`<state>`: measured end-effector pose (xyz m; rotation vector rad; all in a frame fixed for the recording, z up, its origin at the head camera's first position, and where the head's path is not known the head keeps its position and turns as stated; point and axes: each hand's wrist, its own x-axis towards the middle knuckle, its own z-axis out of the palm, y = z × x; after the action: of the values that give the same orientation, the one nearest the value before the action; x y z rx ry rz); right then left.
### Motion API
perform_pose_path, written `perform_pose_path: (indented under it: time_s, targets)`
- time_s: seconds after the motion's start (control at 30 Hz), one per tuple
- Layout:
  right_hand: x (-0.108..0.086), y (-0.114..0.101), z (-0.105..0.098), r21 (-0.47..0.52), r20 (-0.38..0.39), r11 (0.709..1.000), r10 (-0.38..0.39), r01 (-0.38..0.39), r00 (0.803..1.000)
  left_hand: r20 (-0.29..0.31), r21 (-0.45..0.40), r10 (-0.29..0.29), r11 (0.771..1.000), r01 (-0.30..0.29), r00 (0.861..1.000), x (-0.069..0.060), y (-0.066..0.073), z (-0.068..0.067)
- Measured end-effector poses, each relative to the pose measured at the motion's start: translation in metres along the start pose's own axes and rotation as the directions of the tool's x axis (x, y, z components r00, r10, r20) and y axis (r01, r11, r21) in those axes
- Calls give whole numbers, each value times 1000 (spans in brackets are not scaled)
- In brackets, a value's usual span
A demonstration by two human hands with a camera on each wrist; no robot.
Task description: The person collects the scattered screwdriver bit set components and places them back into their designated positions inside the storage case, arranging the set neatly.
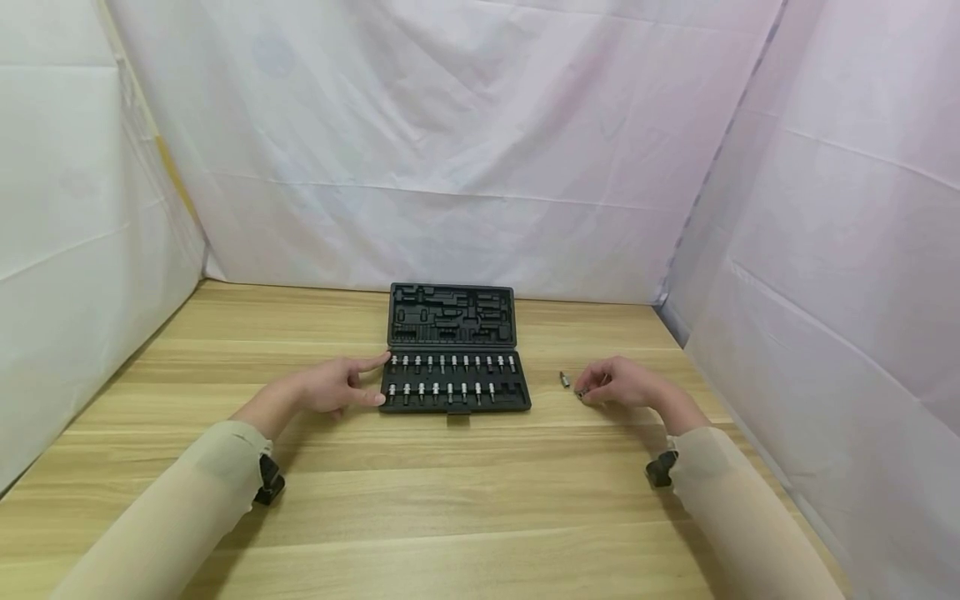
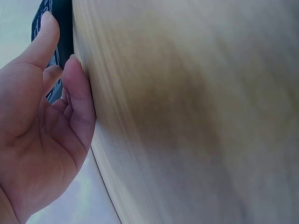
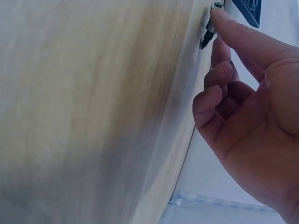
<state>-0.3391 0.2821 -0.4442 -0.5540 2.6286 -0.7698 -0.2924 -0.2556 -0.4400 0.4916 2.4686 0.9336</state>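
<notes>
A black tool case (image 1: 455, 403) lies unfolded on the table, its lid (image 1: 452, 340) laid back. Two rows of silver bit sockets (image 1: 450, 392) fill most of its front half; slots at the right end of the lower row hold none. My left hand (image 1: 327, 387) touches the case's left edge with thumb and index finger spread and fairly straight. To the right of the case, my right hand (image 1: 618, 383) pinches a bit socket (image 3: 210, 33) between thumb and index finger, at the tabletop. Another bit socket (image 1: 565, 380) lies just left of those fingertips.
The wood-grain table (image 1: 450, 508) extends around the case. White sheeting (image 1: 450, 150) hangs behind it and along both sides. Each wrist wears a small black device, such as the one (image 1: 660, 469) on the right.
</notes>
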Motion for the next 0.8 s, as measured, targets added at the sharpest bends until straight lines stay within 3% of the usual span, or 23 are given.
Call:
perform_pose_path:
  time_s: [0.33, 0.53, 0.8]
  targets:
    - [-4, -10, -2, 172, -46, 985, -16, 23, 999, -3, -3, -1, 1000, 1, 1000, 1, -1, -1]
    - [-2, -28, 0, 213, -49, 975, -60, 69, 997, -3, -13, 1, 1000, -1, 1000, 1, -1, 0]
    - [3, -49, 10, 327, -38, 937, -121, 127, 992, -2, -1, 4, 1000, -4, 1000, 1, -1, 0]
